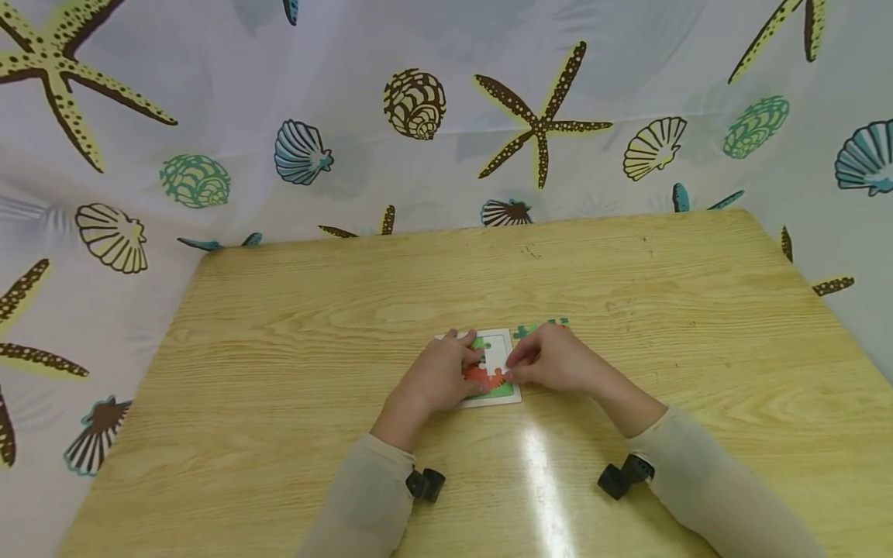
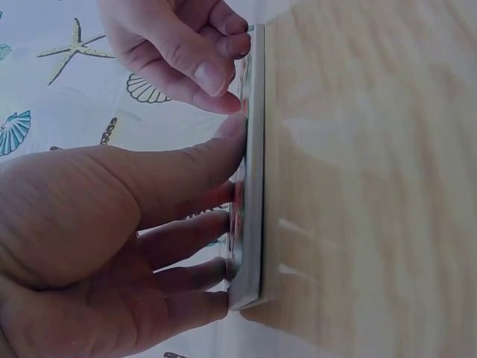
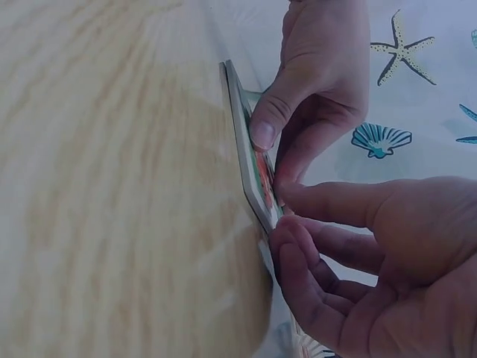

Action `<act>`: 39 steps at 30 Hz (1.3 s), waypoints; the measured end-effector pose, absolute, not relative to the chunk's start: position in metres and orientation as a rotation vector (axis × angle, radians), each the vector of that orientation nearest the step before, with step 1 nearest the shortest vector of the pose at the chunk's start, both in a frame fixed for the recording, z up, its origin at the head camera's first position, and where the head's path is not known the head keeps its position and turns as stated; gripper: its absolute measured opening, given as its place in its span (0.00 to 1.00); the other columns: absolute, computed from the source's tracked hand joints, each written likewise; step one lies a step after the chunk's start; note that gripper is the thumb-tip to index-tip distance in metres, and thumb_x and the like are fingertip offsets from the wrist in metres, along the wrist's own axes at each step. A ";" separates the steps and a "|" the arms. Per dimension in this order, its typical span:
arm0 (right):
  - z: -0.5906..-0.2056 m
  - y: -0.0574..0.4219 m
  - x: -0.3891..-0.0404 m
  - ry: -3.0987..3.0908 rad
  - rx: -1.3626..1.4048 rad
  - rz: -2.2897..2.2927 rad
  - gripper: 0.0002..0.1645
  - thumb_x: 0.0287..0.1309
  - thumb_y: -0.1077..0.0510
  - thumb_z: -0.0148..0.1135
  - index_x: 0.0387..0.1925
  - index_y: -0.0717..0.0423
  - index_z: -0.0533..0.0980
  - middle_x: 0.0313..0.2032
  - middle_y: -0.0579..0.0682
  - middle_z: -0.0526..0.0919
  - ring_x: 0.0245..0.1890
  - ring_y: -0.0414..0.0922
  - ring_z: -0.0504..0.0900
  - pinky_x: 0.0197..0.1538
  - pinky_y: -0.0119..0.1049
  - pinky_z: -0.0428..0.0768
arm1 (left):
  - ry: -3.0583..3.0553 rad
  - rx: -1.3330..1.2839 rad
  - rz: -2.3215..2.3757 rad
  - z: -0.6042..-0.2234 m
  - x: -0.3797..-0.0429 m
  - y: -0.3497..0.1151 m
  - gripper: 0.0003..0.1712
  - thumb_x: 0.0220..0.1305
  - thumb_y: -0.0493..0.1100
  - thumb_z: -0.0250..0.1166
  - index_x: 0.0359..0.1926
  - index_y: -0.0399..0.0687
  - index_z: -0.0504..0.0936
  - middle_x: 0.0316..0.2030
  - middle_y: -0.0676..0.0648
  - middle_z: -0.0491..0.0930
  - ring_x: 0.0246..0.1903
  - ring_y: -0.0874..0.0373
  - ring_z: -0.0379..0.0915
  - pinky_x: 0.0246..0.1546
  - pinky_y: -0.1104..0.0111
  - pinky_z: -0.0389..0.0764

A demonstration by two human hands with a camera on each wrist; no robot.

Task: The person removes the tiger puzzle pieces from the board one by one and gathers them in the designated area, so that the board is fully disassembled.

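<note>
A small jigsaw puzzle in a white frame tray [image 1: 515,398] lies on the table, with green and red-orange pieces fitted and a bare white area at its upper right. My left hand [image 1: 438,373] rests over its left part, fingers spread and tips touching the pieces; in the left wrist view the thumb [image 2: 223,134] lies along one edge. My right hand [image 1: 554,360] is at the tray's right edge, thumb and curled fingers close together by a red-orange piece [image 1: 497,380]. I cannot tell whether a piece is between those fingertips [image 3: 289,195].
Loose green puzzle pieces [image 1: 522,332] lie just beyond the right hand, partly hidden by it. The wooden table [image 1: 293,349] meets a hanging cloth [image 1: 446,170] printed with shells and starfish at its far edge and sides. Black wrist cameras [image 1: 614,482] sit at both sleeves.
</note>
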State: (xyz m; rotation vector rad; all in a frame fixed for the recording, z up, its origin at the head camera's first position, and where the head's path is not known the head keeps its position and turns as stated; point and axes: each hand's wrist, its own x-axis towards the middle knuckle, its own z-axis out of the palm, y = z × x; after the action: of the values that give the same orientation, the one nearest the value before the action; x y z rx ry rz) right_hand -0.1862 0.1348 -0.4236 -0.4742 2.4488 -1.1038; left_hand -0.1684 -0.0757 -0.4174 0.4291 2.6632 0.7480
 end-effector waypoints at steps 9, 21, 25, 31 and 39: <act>-0.423 0.133 -0.181 2.466 -0.498 -1.052 0.05 0.60 0.61 0.75 0.37 0.59 0.88 0.29 0.45 0.86 0.31 0.39 0.80 0.37 0.34 0.79 | 2.656 0.439 0.738 -0.416 -0.168 -0.073 0.31 0.66 0.44 0.74 0.67 0.38 0.78 0.76 0.41 0.63 0.78 0.36 0.51 0.76 0.45 0.58; -0.422 0.129 -0.179 2.480 -0.521 -0.972 0.11 0.56 0.61 0.79 0.38 0.60 0.86 0.31 0.47 0.85 0.33 0.41 0.80 0.39 0.35 0.80 | 2.664 0.436 0.739 -0.418 -0.169 -0.071 0.31 0.65 0.42 0.74 0.67 0.39 0.79 0.76 0.41 0.64 0.78 0.35 0.51 0.75 0.44 0.60; -0.423 0.126 -0.178 2.464 -0.515 -0.961 0.11 0.56 0.61 0.79 0.38 0.60 0.85 0.32 0.48 0.84 0.34 0.41 0.80 0.40 0.35 0.80 | 2.658 0.419 0.721 -0.420 -0.167 -0.072 0.31 0.66 0.43 0.74 0.67 0.40 0.78 0.76 0.42 0.64 0.78 0.35 0.51 0.75 0.44 0.60; -0.425 0.124 -0.178 2.446 -0.526 -0.995 0.11 0.56 0.62 0.79 0.37 0.60 0.82 0.32 0.48 0.82 0.33 0.41 0.78 0.39 0.34 0.79 | 2.665 0.407 0.706 -0.419 -0.164 -0.072 0.32 0.65 0.43 0.74 0.68 0.39 0.78 0.77 0.41 0.63 0.78 0.35 0.50 0.76 0.44 0.58; -0.425 0.127 -0.179 2.452 -0.542 -1.060 0.10 0.58 0.62 0.77 0.36 0.58 0.81 0.32 0.47 0.83 0.34 0.41 0.80 0.41 0.35 0.79 | 2.666 0.412 0.725 -0.419 -0.168 -0.072 0.32 0.65 0.43 0.74 0.68 0.40 0.78 0.77 0.42 0.62 0.79 0.36 0.49 0.76 0.44 0.58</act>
State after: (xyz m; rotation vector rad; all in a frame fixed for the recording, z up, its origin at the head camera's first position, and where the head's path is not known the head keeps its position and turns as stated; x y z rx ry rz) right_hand -0.1787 0.1275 -0.4246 -0.5416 2.4517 -1.0602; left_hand -0.1677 -0.0718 -0.4187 0.4116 2.6659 0.7245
